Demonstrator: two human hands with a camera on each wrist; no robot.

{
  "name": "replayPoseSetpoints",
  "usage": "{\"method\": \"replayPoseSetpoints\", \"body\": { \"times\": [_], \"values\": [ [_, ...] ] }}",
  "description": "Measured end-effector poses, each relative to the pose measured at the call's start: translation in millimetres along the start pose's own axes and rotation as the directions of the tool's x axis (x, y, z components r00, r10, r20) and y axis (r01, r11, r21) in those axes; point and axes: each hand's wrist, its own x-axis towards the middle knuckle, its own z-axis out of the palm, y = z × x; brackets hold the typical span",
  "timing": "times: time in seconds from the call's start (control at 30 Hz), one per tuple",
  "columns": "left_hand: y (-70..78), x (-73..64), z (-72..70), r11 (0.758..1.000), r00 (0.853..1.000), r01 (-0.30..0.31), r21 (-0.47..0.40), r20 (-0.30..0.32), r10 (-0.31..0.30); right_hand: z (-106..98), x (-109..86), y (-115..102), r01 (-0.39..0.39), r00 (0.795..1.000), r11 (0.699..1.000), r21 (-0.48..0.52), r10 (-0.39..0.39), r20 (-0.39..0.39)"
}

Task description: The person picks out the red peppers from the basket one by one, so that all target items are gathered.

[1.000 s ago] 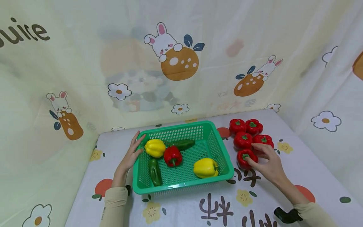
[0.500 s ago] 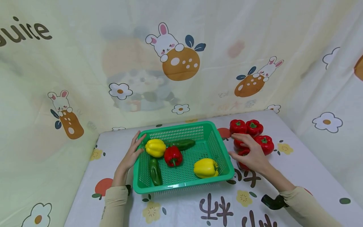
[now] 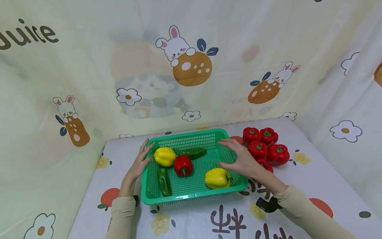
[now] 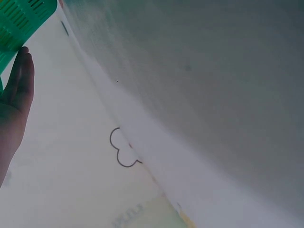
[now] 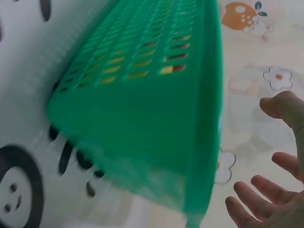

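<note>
A green plastic basket (image 3: 191,194) stands on the table with two yellow bell peppers (image 3: 164,156), a red bell pepper (image 3: 183,165) and two dark green peppers (image 3: 164,182) inside. My left hand (image 3: 138,164) rests on the basket's left rim, fingers extended; in the left wrist view its fingers (image 4: 23,78) touch the basket's side. Over the basket's right side my right hand (image 3: 241,159) hovers with nothing in it, thumb and fingers spread apart. The right wrist view shows that hand (image 5: 270,190) past the basket's rim (image 5: 209,118), apart from it.
Several red bell peppers (image 3: 278,155) are grouped on the table to the right of the basket; the right hand partly hides the nearest one. A printed cloth covers the table (image 3: 185,219), and a pale printed curtain (image 3: 238,30) hangs behind and at both sides.
My right hand has left the red bell peppers, where it was at the nearest one, and moved left over the basket's right side. The left hand stays at the basket rim.
</note>
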Motion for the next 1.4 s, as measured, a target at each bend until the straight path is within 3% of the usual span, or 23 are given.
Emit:
{"method": "replayPoseSetpoints", "body": {
  "times": [0.27,0.6,0.83,1.1,1.23,1.4],
  "values": [
    [36.8,-8.4,-4.9,0.999,0.999,0.035,-0.024,0.025,-0.035,23,23.7,-25,0.028,0.988,0.998,-0.060,-0.019,0.156],
    [38.2,-10.0,-5.7,0.999,0.999,0.042,-0.029,0.020,-0.041,47,52.8,-40,0.042,0.939,0.993,-0.115,0.000,0.345],
    [-3.9,-0.5,-3.3,1.000,1.000,0.014,0.021,-0.003,-0.014,62,74.4,-44,0.058,0.862,0.981,-0.187,0.045,0.504],
    [-9.6,4.0,-0.4,1.000,1.000,0.003,-0.014,0.007,-0.003,77,94.0,-39,0.030,0.774,0.982,-0.186,0.095,0.626],
    [-7.8,2.7,-0.5,1.000,1.000,0.008,0.015,-0.001,-0.008,87,103.2,-33,0.002,0.738,0.984,-0.179,0.119,0.664],
    [-6.6,0.9,-0.5,1.000,1.000,-0.004,0.019,-0.002,0.004,102,108.7,-25,0.001,0.718,0.988,-0.154,0.106,0.688]
  ]
}}
